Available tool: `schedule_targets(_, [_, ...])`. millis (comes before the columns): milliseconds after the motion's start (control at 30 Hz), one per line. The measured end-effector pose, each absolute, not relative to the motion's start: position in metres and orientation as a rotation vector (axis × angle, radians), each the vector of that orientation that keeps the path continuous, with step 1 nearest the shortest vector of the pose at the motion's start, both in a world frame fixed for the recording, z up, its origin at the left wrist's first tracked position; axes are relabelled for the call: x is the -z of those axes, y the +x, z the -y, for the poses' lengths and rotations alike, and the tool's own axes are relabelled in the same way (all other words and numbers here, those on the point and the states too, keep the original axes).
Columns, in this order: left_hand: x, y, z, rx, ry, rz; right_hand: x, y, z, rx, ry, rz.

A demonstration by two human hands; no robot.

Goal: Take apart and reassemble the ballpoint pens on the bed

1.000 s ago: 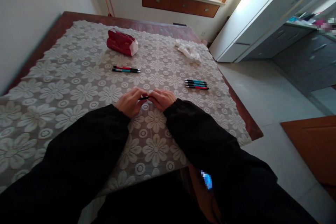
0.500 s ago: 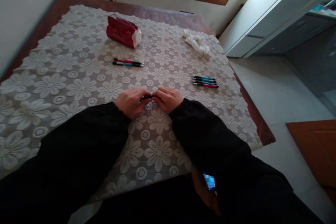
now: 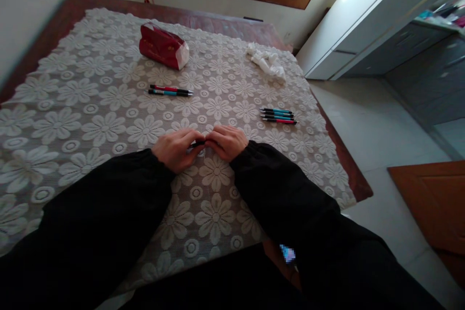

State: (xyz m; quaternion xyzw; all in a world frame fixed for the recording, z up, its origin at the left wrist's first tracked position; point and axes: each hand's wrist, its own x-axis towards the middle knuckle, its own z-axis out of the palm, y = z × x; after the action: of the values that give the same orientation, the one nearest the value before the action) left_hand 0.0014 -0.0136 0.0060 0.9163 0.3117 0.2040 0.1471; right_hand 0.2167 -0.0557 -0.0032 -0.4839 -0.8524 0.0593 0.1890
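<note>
1. Two hands meet at the near middle of the desk (image 3: pixel 83 7): left hand (image 3: pixel 177 147) and right hand (image 3: pixel 228 141), both curled closed, fingertips pinching a thin dark pen (image 3: pixel 198 144) between them. Only a short bit of the pen shows.
2. Both hands rest on the cream floral lace tablecloth (image 3: pixel 109 121); black sleeves cover both forearms.
3. Far left of the hands: pair of red and teal pens (image 3: pixel 170 90), side by side.
4. Right: a small row of teal and red pens (image 3: pixel 279 115), well apart from the hands.
5. Far left: red tissue pack (image 3: pixel 163 52). Far right: crumpled white tissue (image 3: pixel 266 61).
</note>
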Motion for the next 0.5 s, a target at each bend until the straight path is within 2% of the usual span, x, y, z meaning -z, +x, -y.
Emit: schedule_targets(500, [-0.0027,0.0039,0.0106,-0.578,2.580,-0.986,0.0028,0.2176,0.0538,-0.185,-1.422,2.308])
